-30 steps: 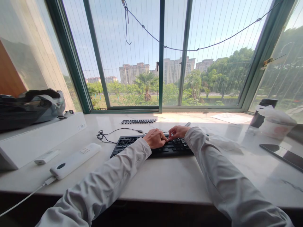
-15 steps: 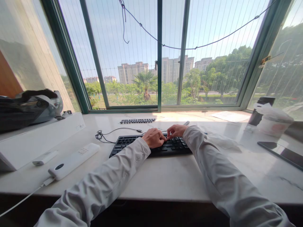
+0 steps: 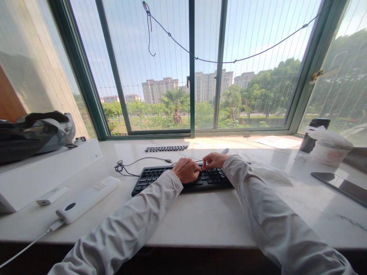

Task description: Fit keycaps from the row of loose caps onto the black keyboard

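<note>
A black keyboard (image 3: 155,176) lies on the white marble sill (image 3: 200,217) in front of me. My left hand (image 3: 186,170) rests on its middle rows with the fingers curled. My right hand (image 3: 213,159) sits just beyond, over the top rows, its fingertips pinched together against the left hand's fingertips. What the fingers pinch is too small to make out. Behind the keyboard lies a strip of loose black keys (image 3: 166,148).
A coiled black cable (image 3: 123,166) lies left of the keyboard. A white power bank (image 3: 87,198) and a small white device (image 3: 51,195) sit at the left beside a white box (image 3: 43,168) with a helmet (image 3: 37,133) on top. A phone (image 3: 341,186), a cup (image 3: 328,151) and paper (image 3: 278,142) are at the right.
Both hands stay on the keyboard with fingertips together; the right hand's fingers have shifted slightly. The camera has drifted a little.
</note>
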Tool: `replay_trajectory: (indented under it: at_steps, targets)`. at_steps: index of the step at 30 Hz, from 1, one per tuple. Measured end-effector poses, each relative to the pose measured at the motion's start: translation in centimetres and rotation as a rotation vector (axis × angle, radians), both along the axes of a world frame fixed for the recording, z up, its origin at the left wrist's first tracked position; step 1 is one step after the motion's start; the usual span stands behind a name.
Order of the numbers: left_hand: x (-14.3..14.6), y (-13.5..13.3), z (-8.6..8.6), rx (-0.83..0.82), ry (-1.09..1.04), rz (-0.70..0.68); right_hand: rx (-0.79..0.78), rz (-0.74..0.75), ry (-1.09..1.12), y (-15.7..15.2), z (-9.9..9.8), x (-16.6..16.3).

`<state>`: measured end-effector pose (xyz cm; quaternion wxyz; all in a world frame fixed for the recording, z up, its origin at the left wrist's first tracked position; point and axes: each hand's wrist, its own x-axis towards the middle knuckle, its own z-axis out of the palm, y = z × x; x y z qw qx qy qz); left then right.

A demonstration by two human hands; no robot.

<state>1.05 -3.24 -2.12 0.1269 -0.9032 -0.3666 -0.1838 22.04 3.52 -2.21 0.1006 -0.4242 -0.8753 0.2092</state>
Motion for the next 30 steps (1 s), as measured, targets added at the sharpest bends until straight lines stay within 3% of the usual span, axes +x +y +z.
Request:
replay_trajectory:
  at_steps: [3,7,20,24,30]
  targets:
    - [-0.4,0.0,0.5,0.051,-0.07,0.102,0.097,-0.036,0.05,-0.5,0.6,-0.5]
    - [-0.8,0.0,0.9,0.045,-0.089,0.21,0.078,-0.025,-0.052,-0.9,0.7,-1.1]
    - [-0.8,0.3,0.6,-0.014,-0.009,0.33,0.087,-0.029,-0.031,-0.7,0.2,-1.0]
    - [-0.7,0.4,0.4,-0.032,0.017,0.361,0.227,-0.148,0.063,-0.5,0.0,-0.9]
    - [-1.7,1.0,0.8,-0.143,0.021,0.515,0.366,-0.368,-0.068,-0.7,-0.3,-1.3]
